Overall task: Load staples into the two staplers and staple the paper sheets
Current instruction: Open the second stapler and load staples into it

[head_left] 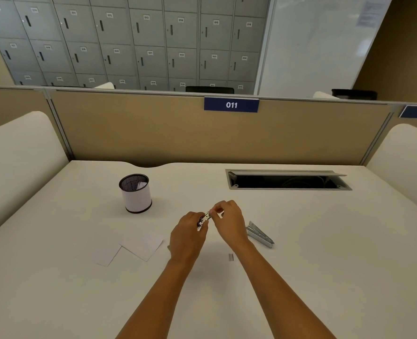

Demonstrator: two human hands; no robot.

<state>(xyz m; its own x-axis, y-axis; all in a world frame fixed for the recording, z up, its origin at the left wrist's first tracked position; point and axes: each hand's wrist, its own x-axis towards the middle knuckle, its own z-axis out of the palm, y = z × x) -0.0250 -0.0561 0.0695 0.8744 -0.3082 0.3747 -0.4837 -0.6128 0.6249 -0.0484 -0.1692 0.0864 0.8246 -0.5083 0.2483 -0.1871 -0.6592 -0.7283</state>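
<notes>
A small metal stapler (pixel 204 219) is held above the white desk, between both hands. My left hand (pixel 187 234) grips its lower end; my right hand (pixel 228 220) pinches its upper end with thumb and fingers. A second, grey stapler (pixel 260 234) lies open on the desk just right of my right hand. A short strip of staples (pixel 231 257) lies on the desk under my right forearm. Two white paper sheets (pixel 126 245) lie overlapping to the left of my left hand.
A mesh pen cup (pixel 136 194) wrapped in white paper stands at the back left. An open cable tray (pixel 288 180) is set into the desk at the back right. A beige partition (pixel 178 128) closes the far edge of the desk.
</notes>
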